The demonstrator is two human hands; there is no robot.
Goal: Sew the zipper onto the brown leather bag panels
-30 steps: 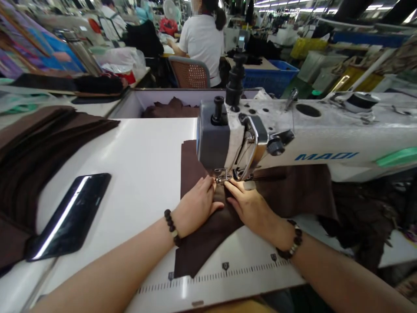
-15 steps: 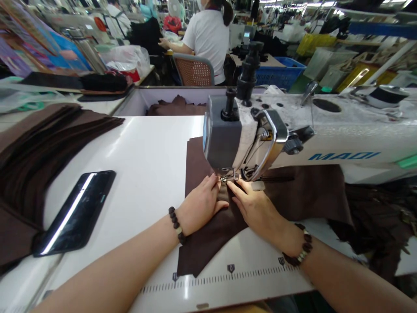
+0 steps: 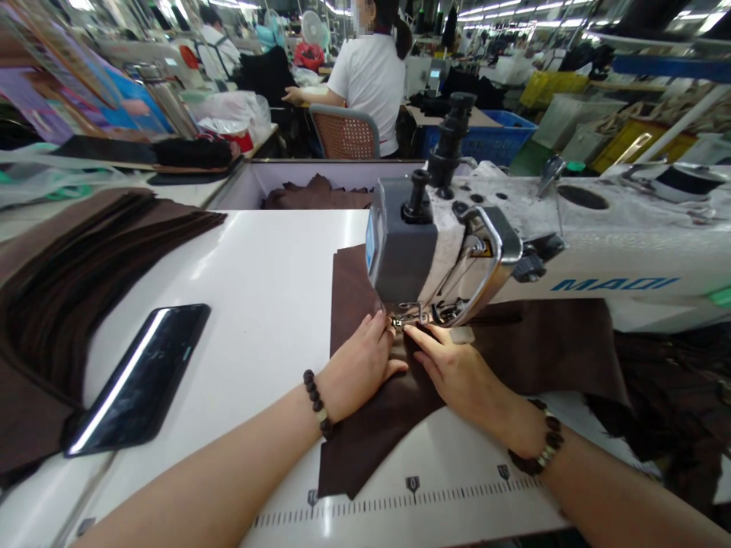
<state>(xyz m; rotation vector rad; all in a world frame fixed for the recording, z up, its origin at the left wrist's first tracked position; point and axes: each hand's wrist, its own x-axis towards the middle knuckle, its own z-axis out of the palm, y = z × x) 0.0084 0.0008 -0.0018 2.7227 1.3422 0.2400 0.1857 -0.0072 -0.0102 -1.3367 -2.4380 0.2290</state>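
Note:
Dark brown fabric [image 3: 377, 426] lies flat on the white sewing table, passing under the head of a sewing machine [image 3: 403, 240]. My left hand [image 3: 361, 365] rests on the cloth just left of the presser foot [image 3: 398, 321], fingers stretched forward and thumb out to the side. On the right of the foot, my right hand [image 3: 457, 373] presses the same cloth, its index finger reaching close to the foot. Both hands lie on top of the fabric rather than gripping it. The needle point is too small to make out.
A phone [image 3: 140, 377] lies on the left of the table beside a stack of brown fabric pieces [image 3: 114, 251]. More brown cloth [image 3: 317, 192] sits in a trough behind the table. Dark fabric hangs at the right [image 3: 665, 388]. A person [image 3: 371, 80] sits ahead.
The whole view has shifted slightly, so everything appears a little lower and further right. Both hands keep nearly the same place on the fabric beside the presser foot.

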